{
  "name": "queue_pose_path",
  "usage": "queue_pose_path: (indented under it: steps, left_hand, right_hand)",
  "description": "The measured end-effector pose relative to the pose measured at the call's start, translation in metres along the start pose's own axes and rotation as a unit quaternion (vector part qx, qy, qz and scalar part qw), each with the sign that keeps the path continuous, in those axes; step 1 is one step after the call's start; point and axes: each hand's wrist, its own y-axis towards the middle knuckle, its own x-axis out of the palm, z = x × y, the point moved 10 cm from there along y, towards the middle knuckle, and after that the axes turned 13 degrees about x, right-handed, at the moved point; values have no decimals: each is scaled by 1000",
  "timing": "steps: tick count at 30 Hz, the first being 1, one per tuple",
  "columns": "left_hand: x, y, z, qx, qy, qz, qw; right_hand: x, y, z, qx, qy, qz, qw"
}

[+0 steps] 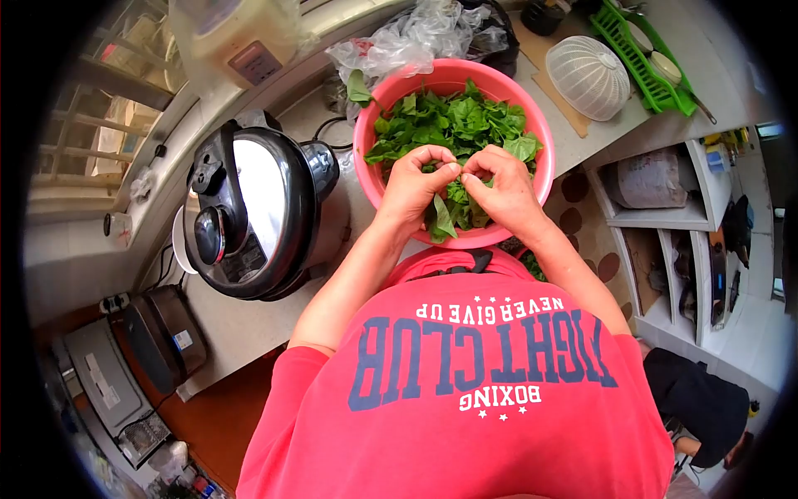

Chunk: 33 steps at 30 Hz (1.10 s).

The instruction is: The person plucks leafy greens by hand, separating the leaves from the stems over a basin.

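A pink basin [542, 179] holds a heap of green leafy vegetables [461, 116]. Both hands are over its near side, fingertips meeting. My left hand [414, 185] is closed in a pinch, and a green leaf [442, 218] hangs just below its fingers. My right hand [509, 193] is pinched too, thumb and forefinger touching the left fingertips. Whatever lies between the right fingertips is too small to make out. One larger leaf [359, 89] sticks out over the basin's left rim.
Left of the basin stands a pressure cooker [258, 208] with a black lid. Crumpled plastic bags [411, 41] lie behind the basin. A white mesh basket [588, 76] and a green dish rack [648, 58] are at right. White shelves [657, 218] stand further right.
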Motion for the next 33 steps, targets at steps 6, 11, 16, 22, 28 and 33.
queue_pose_path:
  steps: [6, 11, 16, 22, 28, 33]
  left_hand:
    - [-2, 1, 21, 116, 94, 5, 989]
    - [6, -4, 41, 185, 164, 0, 969]
    - [13, -9, 60, 265, 167, -6, 950]
    - [-39, 1, 64, 173, -44, 97, 979]
    - [-44, -9, 95, 176, -189, 49, 965]
    - [-47, -22, 133, 189, -273, 19, 943]
  right_hand:
    - [10, 2, 6, 28, 89, -28, 995]
    - [23, 7, 38, 135, 249, -61, 957]
    - [30, 2, 71, 306, 430, -54, 848]
    - [-16, 14, 66, 150, 141, -61, 977]
    - [-23, 4, 47, 17, -265, 23, 964]
    - [-20, 1, -12, -138, -191, 128, 963]
